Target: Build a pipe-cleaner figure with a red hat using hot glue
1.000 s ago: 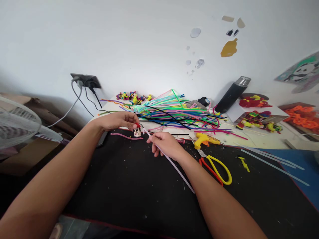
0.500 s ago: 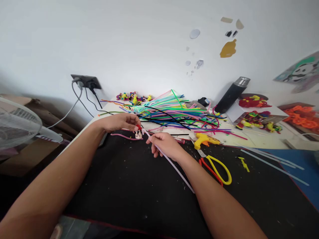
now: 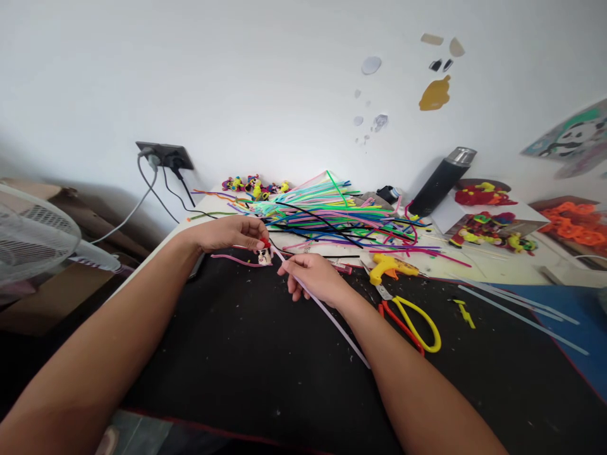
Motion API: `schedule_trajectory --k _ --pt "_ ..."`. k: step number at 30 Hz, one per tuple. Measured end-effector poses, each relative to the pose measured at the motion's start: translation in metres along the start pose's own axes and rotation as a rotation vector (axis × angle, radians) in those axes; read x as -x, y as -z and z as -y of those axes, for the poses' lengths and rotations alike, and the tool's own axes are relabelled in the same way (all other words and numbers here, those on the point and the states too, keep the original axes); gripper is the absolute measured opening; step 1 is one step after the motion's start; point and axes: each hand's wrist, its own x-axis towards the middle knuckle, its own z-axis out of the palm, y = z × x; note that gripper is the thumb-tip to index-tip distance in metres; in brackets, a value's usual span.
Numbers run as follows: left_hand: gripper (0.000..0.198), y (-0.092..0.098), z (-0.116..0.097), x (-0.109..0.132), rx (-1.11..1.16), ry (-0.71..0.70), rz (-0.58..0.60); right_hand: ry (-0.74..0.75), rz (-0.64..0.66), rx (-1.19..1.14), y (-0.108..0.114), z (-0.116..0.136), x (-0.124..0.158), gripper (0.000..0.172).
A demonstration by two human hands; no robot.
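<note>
My left hand (image 3: 234, 232) pinches the red top of a small figure (image 3: 264, 256) with a white face and dark markings. A long pale lilac pipe cleaner (image 3: 339, 327) runs through the closed fingers of my right hand (image 3: 313, 276). Its upper end reaches up beside the figure; whether the two touch, I cannot tell. From there it slants down to the right, over the black mat (image 3: 246, 354). A short pink pipe cleaner (image 3: 232, 258) lies below my left hand.
Behind my hands spreads a heap of coloured pipe cleaners (image 3: 322, 212). Scissors (image 3: 410, 319) and a yellow glue gun (image 3: 391, 268) lie to the right, near clear glue sticks (image 3: 521, 316). A black flask (image 3: 441, 182) leans at the back; a fan (image 3: 38, 224) stands left.
</note>
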Motion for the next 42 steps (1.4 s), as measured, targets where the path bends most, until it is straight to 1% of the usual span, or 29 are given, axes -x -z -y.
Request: schedule_trajectory --k 8,12,16,20,24,27,29,33,38,42 --pt "0.035 -0.001 -0.002 0.0 -0.027 0.01 -0.022 0.0 -0.001 0.008 0.0 0.0 0.001 0.022" --pt "0.034 0.001 0.0 0.001 -0.021 0.003 -0.013 0.006 0.0 0.007 0.0 0.001 0.001 0.023" --pt "0.035 0.002 0.004 -0.001 -0.034 0.004 -0.012 0.016 -0.058 -0.013 0.003 0.004 0.001 0.024" --pt "0.038 -0.007 0.005 -0.009 -0.116 0.02 0.017 0.053 -0.121 -0.023 0.007 0.006 0.0 0.022" --pt "0.038 -0.02 0.004 -0.02 -0.164 0.025 0.03 0.042 -0.098 -0.008 0.006 0.005 0.0 0.023" --pt "0.039 -0.025 0.004 -0.024 -0.149 0.004 0.029 0.043 -0.088 0.013 0.004 0.005 -0.001 0.024" --pt "0.042 -0.025 0.005 -0.024 -0.127 -0.014 0.01 0.038 -0.091 0.015 0.003 0.004 -0.001 0.023" --pt "0.048 -0.022 0.009 -0.025 -0.078 -0.03 -0.087 0.038 -0.097 0.014 0.003 0.004 -0.002 0.022" --pt "0.051 -0.021 0.014 -0.027 -0.164 -0.011 -0.103 0.035 -0.096 0.037 0.004 0.004 -0.001 0.022" --pt "0.053 -0.022 0.015 -0.028 -0.19 -0.001 -0.156 0.04 -0.094 0.067 0.004 0.002 -0.001 0.023"
